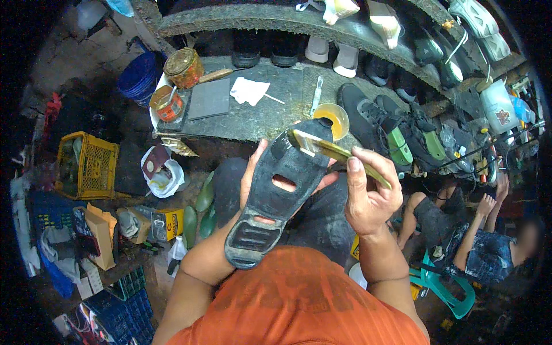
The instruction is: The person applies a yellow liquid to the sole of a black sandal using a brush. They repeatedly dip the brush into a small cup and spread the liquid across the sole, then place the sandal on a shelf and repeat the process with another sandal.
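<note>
A black shoe outsole with cut-out openings lies tilted above my lap, its heel end towards me. My left hand holds it from beneath and along its left edge, most of the fingers hidden. In my right hand is a brush with a yellowish handle; its head rests on or just above the front part of the outsole. Just beyond the outsole, a clear bowl of amber liquid stands on the bench, partly covered by the outsole's tip. A small knife or spatula lies behind the bowl.
On the workbench are rusty tins, a grey square sheet, a white paper or cloth and black shoes. A shelf with footwear runs behind. Left are a yellow crate and a bag-lined bin. Another person sits at right.
</note>
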Available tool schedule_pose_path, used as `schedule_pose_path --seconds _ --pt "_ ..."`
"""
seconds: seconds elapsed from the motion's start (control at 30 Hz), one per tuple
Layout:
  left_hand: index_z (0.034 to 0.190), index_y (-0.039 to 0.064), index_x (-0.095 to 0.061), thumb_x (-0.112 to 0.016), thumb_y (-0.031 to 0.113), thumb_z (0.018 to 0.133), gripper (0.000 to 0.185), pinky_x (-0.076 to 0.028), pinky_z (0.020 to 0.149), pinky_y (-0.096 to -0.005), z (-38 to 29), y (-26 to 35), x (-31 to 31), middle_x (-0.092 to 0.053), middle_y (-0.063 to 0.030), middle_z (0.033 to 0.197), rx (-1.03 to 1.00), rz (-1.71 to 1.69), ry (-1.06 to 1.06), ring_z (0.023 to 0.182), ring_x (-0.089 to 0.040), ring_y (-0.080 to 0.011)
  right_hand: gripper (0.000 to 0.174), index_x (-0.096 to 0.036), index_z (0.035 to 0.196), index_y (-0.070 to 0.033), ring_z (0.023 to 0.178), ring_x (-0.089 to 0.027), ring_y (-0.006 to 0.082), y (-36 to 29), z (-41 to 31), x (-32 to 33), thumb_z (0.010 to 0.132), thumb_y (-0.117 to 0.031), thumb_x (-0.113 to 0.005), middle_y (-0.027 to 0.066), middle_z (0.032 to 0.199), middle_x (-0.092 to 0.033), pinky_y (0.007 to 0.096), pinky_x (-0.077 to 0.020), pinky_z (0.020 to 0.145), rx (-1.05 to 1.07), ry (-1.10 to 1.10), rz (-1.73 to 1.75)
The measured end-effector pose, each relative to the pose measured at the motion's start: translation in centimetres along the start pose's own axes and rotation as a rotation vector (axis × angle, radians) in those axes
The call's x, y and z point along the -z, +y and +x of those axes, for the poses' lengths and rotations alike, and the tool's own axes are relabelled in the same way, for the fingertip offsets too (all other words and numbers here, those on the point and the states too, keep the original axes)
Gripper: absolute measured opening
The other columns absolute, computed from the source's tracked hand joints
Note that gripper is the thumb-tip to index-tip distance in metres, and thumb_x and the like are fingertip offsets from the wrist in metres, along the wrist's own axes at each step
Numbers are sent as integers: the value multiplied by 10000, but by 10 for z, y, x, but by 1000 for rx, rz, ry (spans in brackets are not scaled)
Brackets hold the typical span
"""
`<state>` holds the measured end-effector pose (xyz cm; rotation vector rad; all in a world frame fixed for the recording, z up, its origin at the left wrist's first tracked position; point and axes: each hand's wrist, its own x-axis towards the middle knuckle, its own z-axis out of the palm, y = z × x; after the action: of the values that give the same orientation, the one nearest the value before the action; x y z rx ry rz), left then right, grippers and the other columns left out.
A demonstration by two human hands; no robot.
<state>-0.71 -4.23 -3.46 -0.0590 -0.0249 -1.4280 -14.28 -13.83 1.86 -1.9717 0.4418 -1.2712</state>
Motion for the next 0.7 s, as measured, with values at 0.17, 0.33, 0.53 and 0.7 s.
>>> schedule_pose_path --seconds 0.17,0.33,0.53,0.7 --pt "1537 20 -357 -316 594 1047 756 -269 1198 -661 -5 -2 -8 -450 -260 1508 10 -59 85 1409 -425 -449 200 -704 1053 26 592 -630 200 -2 0 6 857 47 -736 128 846 -742 309 -488 543 220 -89 -66" --pt "1522 -1 -380 -357 620 1019 800 -279 1196 -660 -7 -6 -13 -458 -249 1508 -30 -45 -64 1404 -439 -430 174 -699 1063 35 737 -655 186 -6 0 14 890 51 -710 145 947 -737 292 -510 678 129 -65 -124" --pt "1519 50 -418 -432 620 970 792 -253 1172 -713 -10 -7 -17 -506 -234 1482 -36 153 86 1405 -442 -434 166 -704 1075 31 944 -675 191 -14 -2 17 910 25 -707 140 1046 -725 294 -520 855 36 29 -236" --pt "1511 0 -409 -452 579 964 798 -206 1192 -711 -10 -6 -19 -483 -248 1500 -20 -125 89 1433 -368 -498 163 -711 1063 34 689 -656 183 -9 8 13 900 41 -710 144 899 -738 297 -511 598 132 -2 -96"
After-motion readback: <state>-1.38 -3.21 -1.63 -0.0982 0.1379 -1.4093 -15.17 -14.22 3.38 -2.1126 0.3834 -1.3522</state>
